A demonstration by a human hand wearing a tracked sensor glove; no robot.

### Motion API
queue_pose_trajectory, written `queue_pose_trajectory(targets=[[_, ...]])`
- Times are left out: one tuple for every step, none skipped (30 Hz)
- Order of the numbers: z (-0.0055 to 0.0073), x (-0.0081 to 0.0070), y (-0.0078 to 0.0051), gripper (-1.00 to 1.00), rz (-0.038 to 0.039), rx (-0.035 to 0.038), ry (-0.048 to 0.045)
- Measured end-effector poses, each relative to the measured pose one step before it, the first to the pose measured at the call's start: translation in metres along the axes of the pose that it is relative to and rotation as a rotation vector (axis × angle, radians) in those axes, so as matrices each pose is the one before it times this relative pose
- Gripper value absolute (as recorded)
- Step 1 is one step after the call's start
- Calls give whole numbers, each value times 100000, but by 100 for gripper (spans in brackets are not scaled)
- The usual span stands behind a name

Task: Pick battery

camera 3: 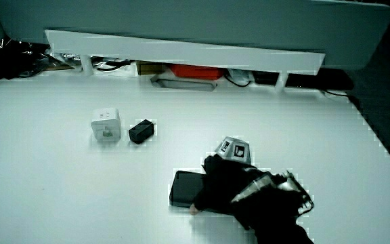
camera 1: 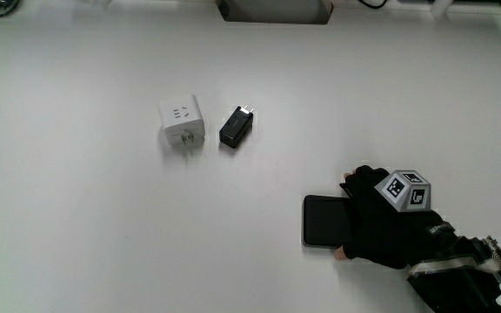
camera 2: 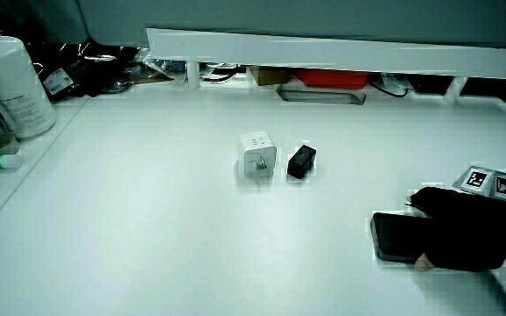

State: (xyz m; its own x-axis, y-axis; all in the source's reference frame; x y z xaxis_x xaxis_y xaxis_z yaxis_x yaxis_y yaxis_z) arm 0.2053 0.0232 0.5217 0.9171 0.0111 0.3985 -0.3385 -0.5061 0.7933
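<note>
The hand (camera 1: 388, 228) is lying flat over one end of the battery (camera 1: 322, 221), a flat black slab resting on the table (camera 1: 103, 235), nearer to the person than the white plug adapter (camera 1: 181, 123) and the small black charger (camera 1: 237, 126), which are sitting just beside each other and well apart from the slab. Fingers are draping across the slab's end, and a bare fingertip (camera 1: 343, 255) is showing at its near edge; a closed grip cannot be confirmed, but contact looks made. My read: the reach is done, the lift is not, as the slab is sitting flush on the table in both side views (camera 2: 395, 235) (camera 3: 184, 188). The glove is hiding the covered end of the slab. The patterned cube (camera 1: 405, 189) is riding on the back of the hand.
</note>
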Motion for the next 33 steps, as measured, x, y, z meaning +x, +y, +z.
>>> queue_pose_trajectory(targets=[[-56,19,15,0,392,553,-355],[-52,-149,-35,0,581,-406,1431],[-148,-170,25,0,466,218,-1023],[-127,-318,-43,0,-159,-772,-1001],[-174,-247,45,0,-199,-122,-1800],[-401,268,381,0,-1305,-652,-577],[-156,24,99,0,573,-808,68],[41,-96,-176,7,1442,1729,713],[-122,204,20,13,-25,1922,92],[247,-401,-308,20,1333,2496,-1089],[-87,-9,103,27,399,2415,-2258],[98,-204,-72,33,876,1573,-318],[-3,-67,5,40,322,864,-1143],[63,-124,-71,47,1137,1025,-52],[-48,49,28,53,-45,815,-182],[72,-98,-65,60,403,172,-61],[158,-180,-150,67,76,824,-16],[-14,45,14,73,761,-135,945],[-181,277,147,80,-537,11,-900],[127,-144,-131,87,1022,1461,-671],[151,-190,-126,93,632,185,662],[-67,36,68,100,259,-308,795],[158,-223,-120,100,-487,502,-1227],[-58,93,85,100,233,-217,438],[388,-425,-236,100,1468,1354,60],[289,-237,-97,100,509,941,-341],[463,-476,-191,100,871,242,367],[377,-414,-110,100,1168,604,-854],[343,-379,-105,100,1082,1299,-836],[451,-523,-171,100,555,1207,-543],[430,-480,-108,100,268,-118,948],[538,-767,-202,100,2315,-319,-302],[-39,-12,231,100,51,509,1483]])
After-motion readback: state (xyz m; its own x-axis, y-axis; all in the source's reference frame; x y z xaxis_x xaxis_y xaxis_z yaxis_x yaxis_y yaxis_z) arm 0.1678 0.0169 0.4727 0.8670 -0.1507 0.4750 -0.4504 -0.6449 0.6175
